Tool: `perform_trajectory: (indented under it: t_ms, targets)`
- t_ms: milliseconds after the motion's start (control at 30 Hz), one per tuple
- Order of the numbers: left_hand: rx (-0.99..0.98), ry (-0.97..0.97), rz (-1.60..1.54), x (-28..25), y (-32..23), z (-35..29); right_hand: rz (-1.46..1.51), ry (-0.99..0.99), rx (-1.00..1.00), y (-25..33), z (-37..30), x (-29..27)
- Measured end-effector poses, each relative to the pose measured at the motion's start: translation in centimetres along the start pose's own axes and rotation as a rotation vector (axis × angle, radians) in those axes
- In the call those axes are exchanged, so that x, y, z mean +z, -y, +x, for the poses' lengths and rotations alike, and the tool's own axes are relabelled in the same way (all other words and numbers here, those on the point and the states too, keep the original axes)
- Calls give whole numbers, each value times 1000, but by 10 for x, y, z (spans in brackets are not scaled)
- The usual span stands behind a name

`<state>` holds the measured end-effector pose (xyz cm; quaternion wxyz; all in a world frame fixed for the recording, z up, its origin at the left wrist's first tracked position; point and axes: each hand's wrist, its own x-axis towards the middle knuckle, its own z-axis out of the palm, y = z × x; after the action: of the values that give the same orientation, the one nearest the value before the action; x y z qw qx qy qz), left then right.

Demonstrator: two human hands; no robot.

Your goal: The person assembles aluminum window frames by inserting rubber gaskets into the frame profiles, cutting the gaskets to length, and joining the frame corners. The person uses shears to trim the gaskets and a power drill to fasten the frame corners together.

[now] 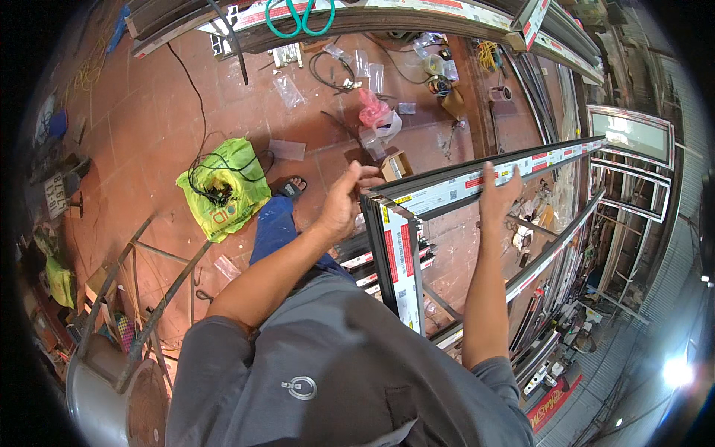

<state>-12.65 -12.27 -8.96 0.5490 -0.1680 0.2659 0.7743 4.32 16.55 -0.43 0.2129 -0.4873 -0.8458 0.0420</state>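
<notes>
A dark metal window or door frame (447, 195), faced with white, red-marked protective film, stands in front of me. Its long bar runs away to the right and a shorter bar (402, 261) comes down toward my body, the two meeting in a mitred corner. My left hand (344, 203) is at that corner, fingers curled at its outer edge; part of its grip is hidden. Further along the long bar, my right hand (497, 200) is closed round it, fingertips over the film-covered face.
Teal-handled scissors (300, 18) lie on profiles across the top. A green bag (227, 190) with a black cable, a pink bag (374, 109) and a small cardboard box (396, 165) are on the tiled floor. A metal-legged stool (141, 298) stands left; more frames (633, 138) lean right.
</notes>
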Motion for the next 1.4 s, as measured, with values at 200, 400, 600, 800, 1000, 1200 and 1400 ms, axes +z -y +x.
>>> perform_trajectory:
  t_ms: [200,400,600,800,1000,1200,1400]
  targets:
    - [69,-149,214,10,32,26,551,27,597,-103,66,36]
    - [108,-210,353,16,25,20,777,-18,791,-145,105,61]
    - [137,-258,257,22,30,22,657,-102,718,-96,96,55]
    - [216,-234,226,14,36,28,382,-110,658,-108,87,57]
    - [-19,-143,60,12,17,8,298,-6,617,-92,74,37]
    - [51,12,784,-20,-33,-25,387,-23,285,-41,-10,-4]
    - [168,139,1032,-24,-43,-14,315,65,354,31,-133,-41]
